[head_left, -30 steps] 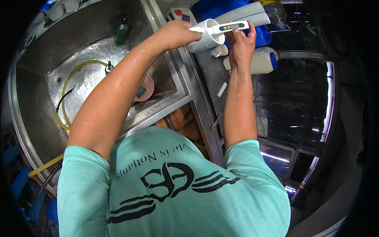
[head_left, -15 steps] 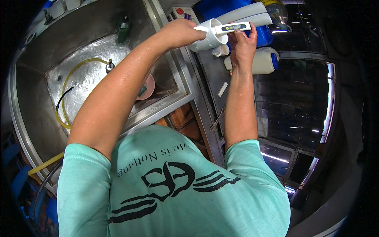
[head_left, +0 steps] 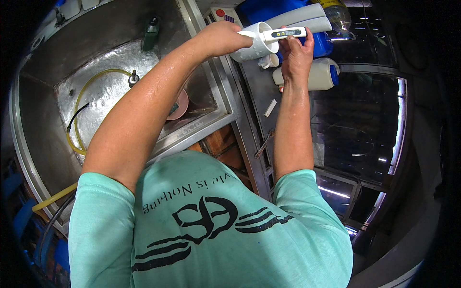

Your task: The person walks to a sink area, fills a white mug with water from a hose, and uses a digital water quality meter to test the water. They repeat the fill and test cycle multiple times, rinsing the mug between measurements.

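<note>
A white cup (head_left: 251,50) with small droplets on its outside is tipped in my left hand (head_left: 226,38), its mouth facing right. My right hand (head_left: 297,56) grips a white pen-shaped digital meter (head_left: 300,32) with a small display and buttons. The meter's far end reaches inside the cup, and that tip is hidden by the cup wall. Just below the cup stands a small white cup or cap (head_left: 269,61). Close to my right wrist lies a cream plastic jug (head_left: 318,77) with a blue cap.
On the left is a steel sink (head_left: 110,62) holding a yellow hose (head_left: 78,101), a dark green bottle (head_left: 151,36) and a pink bowl (head_left: 180,106). White rolls (head_left: 297,18) and a clear bottle (head_left: 338,17) lie beyond my right hand. A small white bar (head_left: 270,108) rests on the steel counter.
Both hands, the cup and the meter have shifted very slightly to the right. Their grips are the same, and the meter's end stays inside the cup.
</note>
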Demonstrator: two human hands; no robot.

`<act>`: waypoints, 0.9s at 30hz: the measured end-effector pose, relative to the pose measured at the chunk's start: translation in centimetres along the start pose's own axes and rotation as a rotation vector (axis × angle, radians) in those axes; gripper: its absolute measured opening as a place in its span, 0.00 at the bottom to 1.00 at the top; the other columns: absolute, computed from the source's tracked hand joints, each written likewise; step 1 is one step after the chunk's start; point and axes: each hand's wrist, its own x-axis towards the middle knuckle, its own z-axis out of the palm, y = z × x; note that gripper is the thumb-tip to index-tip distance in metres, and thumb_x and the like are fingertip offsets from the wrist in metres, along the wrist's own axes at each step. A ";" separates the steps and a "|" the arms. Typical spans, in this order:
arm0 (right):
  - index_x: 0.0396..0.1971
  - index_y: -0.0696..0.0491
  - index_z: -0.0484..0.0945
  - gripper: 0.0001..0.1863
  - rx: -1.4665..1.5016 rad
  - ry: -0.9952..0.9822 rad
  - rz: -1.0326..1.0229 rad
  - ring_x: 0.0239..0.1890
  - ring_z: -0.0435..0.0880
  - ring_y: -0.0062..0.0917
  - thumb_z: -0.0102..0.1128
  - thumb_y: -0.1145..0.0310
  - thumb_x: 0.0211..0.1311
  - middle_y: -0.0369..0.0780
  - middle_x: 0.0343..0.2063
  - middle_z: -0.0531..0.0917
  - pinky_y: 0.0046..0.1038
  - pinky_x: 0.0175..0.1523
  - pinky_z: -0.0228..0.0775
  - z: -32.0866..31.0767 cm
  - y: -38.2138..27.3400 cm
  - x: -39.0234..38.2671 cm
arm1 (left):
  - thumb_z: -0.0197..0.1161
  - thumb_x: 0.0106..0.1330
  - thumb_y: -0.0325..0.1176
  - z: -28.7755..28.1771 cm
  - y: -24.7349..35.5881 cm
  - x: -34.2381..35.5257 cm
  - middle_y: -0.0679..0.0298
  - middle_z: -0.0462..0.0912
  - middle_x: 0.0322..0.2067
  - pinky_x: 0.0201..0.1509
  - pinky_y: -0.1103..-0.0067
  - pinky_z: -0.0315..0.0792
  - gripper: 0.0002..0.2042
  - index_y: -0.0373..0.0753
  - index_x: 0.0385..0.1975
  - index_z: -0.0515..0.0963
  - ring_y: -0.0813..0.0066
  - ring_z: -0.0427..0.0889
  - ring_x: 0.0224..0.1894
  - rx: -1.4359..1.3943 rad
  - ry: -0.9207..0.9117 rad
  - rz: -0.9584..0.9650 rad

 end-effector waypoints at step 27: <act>0.61 0.52 0.50 0.29 -0.059 0.009 -0.225 0.45 0.81 0.31 0.49 0.81 0.64 0.51 0.45 0.80 0.33 0.50 0.76 -1.2 -3.7 0.4 | 0.60 0.46 0.50 -0.3 -0.4 -0.5 0.55 0.82 0.24 0.35 0.75 0.73 0.23 0.35 0.33 0.82 0.64 0.81 0.28 -0.017 -0.085 -0.080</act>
